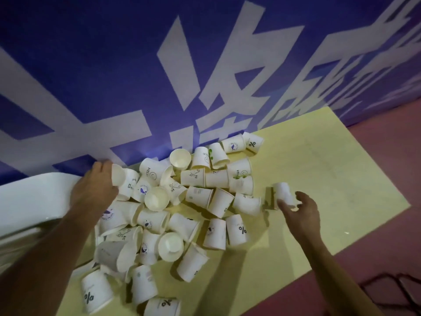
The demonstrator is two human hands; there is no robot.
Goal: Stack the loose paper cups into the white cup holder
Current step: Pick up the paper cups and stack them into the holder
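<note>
Yellow table (319, 156), heaped paper cups (198, 197)

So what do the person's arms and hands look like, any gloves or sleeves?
Both are bare. The left hand and right hand wear no gloves, and no ring shows in this dim view. The left forearm and right forearm are uncovered up to the picture's edge: no sleeve, watch or wristband shows.

We find the paper cups (182, 213) heaped on the table (330, 174), over its left half. The cup holder (34, 197) lies left of the heap, the banner (114, 65) behind both on the far side. A lone cup (283, 192) sits apart to the right, in our right hand (301, 212).
</note>
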